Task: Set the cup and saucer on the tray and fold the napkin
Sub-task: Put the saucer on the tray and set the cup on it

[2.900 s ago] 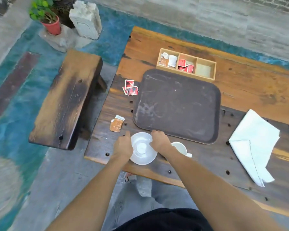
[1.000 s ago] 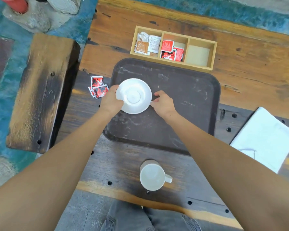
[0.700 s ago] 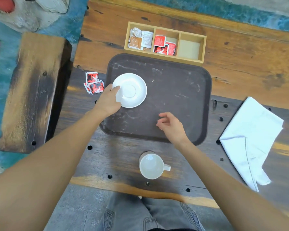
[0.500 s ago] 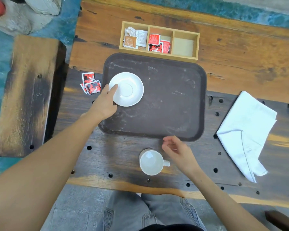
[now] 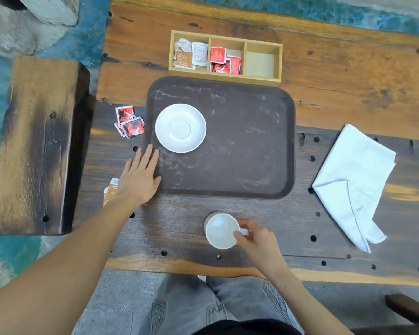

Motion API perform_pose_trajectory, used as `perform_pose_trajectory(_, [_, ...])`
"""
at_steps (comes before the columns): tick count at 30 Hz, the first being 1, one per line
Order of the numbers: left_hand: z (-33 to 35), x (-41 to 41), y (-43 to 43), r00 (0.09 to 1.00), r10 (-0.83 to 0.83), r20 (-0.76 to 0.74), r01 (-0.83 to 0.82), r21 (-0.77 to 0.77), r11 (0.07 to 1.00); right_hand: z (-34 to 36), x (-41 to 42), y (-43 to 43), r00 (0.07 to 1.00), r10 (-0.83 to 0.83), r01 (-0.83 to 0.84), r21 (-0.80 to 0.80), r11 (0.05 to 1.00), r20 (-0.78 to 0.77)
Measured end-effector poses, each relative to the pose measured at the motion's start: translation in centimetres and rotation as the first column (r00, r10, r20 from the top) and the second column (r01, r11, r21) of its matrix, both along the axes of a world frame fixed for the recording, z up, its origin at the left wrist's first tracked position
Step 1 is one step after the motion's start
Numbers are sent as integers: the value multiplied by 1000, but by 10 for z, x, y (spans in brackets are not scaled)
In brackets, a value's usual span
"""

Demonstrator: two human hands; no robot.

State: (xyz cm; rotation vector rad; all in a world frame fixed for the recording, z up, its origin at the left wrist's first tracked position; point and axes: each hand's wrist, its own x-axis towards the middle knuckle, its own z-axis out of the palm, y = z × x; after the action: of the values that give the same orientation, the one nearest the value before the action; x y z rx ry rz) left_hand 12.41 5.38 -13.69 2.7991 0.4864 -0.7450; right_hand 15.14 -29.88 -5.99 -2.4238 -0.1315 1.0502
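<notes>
A white saucer [image 5: 180, 128] lies on the left part of the dark brown tray [image 5: 247, 151]. An empty white cup [image 5: 220, 230] stands on the wooden table in front of the tray. My right hand [image 5: 257, 240] has its fingers closed around the cup's handle and right rim. My left hand [image 5: 138, 175] rests flat and open on the tray's left edge, just below the saucer, holding nothing. A white napkin [image 5: 353, 182] lies loosely crumpled on the table to the right of the tray.
A three-compartment wooden box [image 5: 225, 56] with sachets sits behind the tray. Red sachets [image 5: 130, 124] lie left of the tray, a brown sachet [image 5: 110, 189] under my left wrist. A wooden bench [image 5: 36, 143] stands to the left. My legs are below the table's front edge.
Both hands carried the saucer onto the tray and let go. My left hand slid back to the tray's edge. My right hand came down to the cup and closed on its handle.
</notes>
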Motion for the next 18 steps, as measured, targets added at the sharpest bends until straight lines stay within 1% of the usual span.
perform_pose_trajectory(3, [-3,-1,-6,1000,7,-9,-7,32,999,3,0,4,999,18,-17,-30,999,41])
perform_pose_trajectory(10, [-5,0,-12,999,39,-1,-39,23,999,6,15,12,996,-17,22,-54,998,84])
perform_pose_trajectory(14, [-6,1,-14,999,50,-17,-49,33,998,15,38,26,996,-3,6,-38,999,86])
perform_pose_trajectory(18, [-8,3,-13,998,47,-35,-46,34,998,31,73,54,998,-14,13,19,1000,64])
